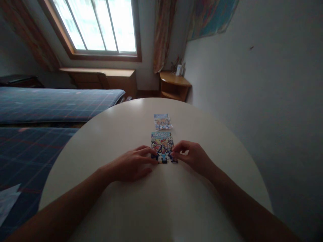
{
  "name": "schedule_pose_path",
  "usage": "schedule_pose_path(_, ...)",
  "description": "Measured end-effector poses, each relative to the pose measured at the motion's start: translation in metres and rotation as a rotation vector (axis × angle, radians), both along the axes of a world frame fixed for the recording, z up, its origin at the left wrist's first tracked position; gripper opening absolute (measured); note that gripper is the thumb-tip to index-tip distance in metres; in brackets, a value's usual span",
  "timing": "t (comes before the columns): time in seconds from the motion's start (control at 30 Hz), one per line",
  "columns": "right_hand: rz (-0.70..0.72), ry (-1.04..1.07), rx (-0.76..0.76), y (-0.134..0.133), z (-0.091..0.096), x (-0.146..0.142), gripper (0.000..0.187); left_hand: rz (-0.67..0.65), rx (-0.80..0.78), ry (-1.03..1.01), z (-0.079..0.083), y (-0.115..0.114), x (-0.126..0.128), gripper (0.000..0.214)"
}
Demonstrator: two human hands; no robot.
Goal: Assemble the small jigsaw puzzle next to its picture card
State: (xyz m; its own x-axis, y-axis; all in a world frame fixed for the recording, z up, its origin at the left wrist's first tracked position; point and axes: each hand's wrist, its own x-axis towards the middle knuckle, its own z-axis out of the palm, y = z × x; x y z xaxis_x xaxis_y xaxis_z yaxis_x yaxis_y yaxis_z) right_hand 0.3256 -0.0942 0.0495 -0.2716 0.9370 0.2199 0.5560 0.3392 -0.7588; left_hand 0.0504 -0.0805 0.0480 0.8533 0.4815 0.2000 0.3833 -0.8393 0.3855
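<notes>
A small colourful jigsaw puzzle [162,144] lies flat in the middle of a round white table [156,205]. My left hand [131,164] rests on the table with its fingers stretched out, the fingertips touching the puzzle's lower left edge. My right hand [193,155] has its fingers curled in a pinch against the puzzle's lower right corner. What the pinch holds is too small to make out. A colourful picture card [163,121] lies just beyond the puzzle.
A bed with a blue plaid cover [50,104] stands to the left of the table. A grey wall is close on the right. A wooden corner shelf [174,85] and a low wooden bench [101,75] stand below the window at the back.
</notes>
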Motion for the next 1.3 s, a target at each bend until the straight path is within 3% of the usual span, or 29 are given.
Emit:
schedule_pose_path(0.4, -0.075, 0.023, -0.067, -0.008, -0.005, -0.017, 0.007, -0.02, 0.016, 0.001, 0.0, 0.001, -0.001, 0.041)
schedule_pose_path(0.67, -0.116, -0.213, 0.073, -0.009, -0.007, -0.015, 0.006, -0.04, 0.037, 0.035, -0.001, 0.005, 0.0, 0.036)
schedule_pose_path(0.93, 0.116, -0.23, 0.111, -0.004, -0.001, 0.008, 0.014, -0.061, 0.029, 0.021, -0.003, 0.009, -0.001, 0.037)
schedule_pose_path(1.3, 0.144, -0.344, 0.142, -0.004, -0.007, 0.0, 0.012, -0.033, 0.028, 0.036, -0.002, 0.006, 0.0, 0.037)
